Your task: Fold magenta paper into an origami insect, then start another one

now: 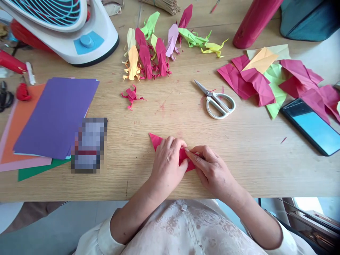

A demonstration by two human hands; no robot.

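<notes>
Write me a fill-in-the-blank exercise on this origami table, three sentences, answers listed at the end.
1. Both hands, the left hand and the right hand, press on a folded piece of ____ paper.
2. The scissors have ____ handles.
3. The top sheet of the paper stack on the left is ____.

Missing words: red; white; purple

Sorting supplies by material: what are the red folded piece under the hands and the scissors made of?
The red folded triangular piece looks like thin matte paper, holding sharp creases. The white-handled scissors seem to have shiny metal blades and smooth, probably plastic, loops.
</notes>
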